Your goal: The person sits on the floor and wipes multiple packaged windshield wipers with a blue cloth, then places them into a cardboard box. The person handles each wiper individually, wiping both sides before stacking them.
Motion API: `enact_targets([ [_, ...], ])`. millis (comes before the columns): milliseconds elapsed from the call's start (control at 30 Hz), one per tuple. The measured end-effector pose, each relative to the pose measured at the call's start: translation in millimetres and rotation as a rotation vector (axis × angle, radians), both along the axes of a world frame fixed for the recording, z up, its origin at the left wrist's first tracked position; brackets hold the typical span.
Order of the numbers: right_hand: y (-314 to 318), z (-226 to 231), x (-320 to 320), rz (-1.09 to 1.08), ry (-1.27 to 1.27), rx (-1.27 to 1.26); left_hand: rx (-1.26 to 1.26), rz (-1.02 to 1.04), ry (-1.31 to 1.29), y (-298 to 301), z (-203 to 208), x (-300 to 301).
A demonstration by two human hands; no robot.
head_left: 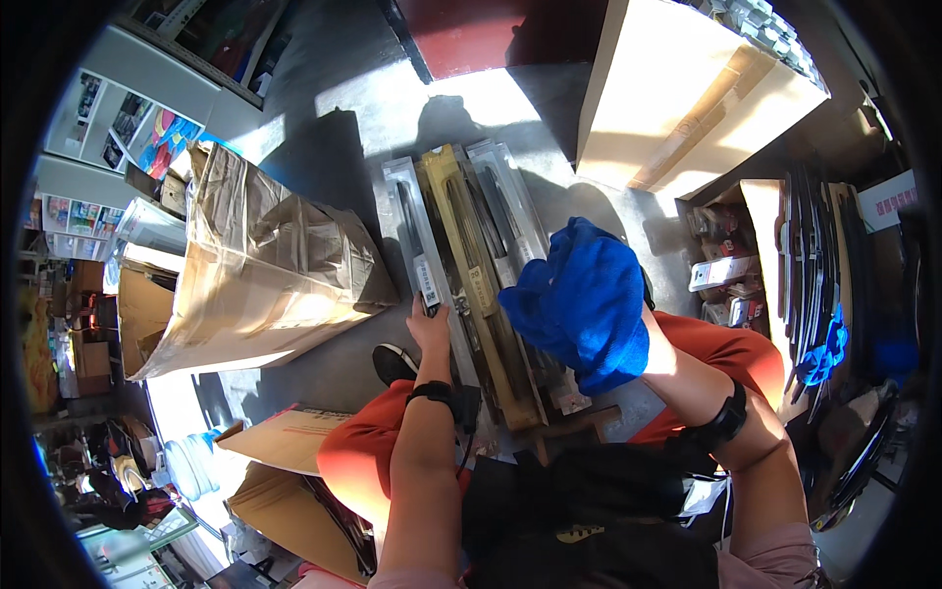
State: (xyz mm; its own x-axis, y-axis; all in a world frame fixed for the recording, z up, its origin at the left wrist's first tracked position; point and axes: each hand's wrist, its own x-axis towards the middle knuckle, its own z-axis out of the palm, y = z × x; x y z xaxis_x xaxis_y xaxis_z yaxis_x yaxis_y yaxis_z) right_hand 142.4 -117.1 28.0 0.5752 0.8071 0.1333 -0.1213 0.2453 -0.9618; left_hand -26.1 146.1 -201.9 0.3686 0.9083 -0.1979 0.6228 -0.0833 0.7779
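Where long packages (481, 285) lie, sunlit grey floor (353, 90), cardboard boxes (235, 314)

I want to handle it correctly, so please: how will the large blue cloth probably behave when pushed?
The large blue cloth is probably floppy, since it bunches in loose folds. It seems light for its size, as the right hand, hidden in it, supports it alone. Its matt surface is probably not slippery.

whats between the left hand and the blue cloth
In the head view, a long yellowish package lies between left hand and blue cloth, alongside other slim packages.
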Motion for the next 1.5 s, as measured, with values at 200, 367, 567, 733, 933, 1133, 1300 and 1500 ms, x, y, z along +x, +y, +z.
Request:
enact_targets([
  [200,0,-5,-2,-0.025,-0.01,-0.105,-0.057,-0.078,0.22,-25,-24,23],
  [367,-12,-16,-4,0.1,0.227,-0.324,-0.136,-0.133,0.336,-17,-35,22],
  [567,26,39,-13,-0.011,-1.299,-0.455,-0.3,-0.18,0.176,-15,-29,-3],
  [733,57,102,-31,-0.249,-1.787,-0.552,-0.179,-0.127,0.397,-27,15,1],
  [933,46,103,21,0.024,-0.258,0.255,0.188,-0.217,-0.365,-11,160,62],
  [1133,59,145,14,-0.12,0.638,0.291,0.696,-0.314,-0.501,83,374,5],
  [1300,46,71,31,-0.213,0.215,0.264,1.052,0.125,0.221,241,454,-38],
  [1500,47,96,15,-0.157,0.586,0.189,0.661,0.138,0.571,320,441,-116],
])
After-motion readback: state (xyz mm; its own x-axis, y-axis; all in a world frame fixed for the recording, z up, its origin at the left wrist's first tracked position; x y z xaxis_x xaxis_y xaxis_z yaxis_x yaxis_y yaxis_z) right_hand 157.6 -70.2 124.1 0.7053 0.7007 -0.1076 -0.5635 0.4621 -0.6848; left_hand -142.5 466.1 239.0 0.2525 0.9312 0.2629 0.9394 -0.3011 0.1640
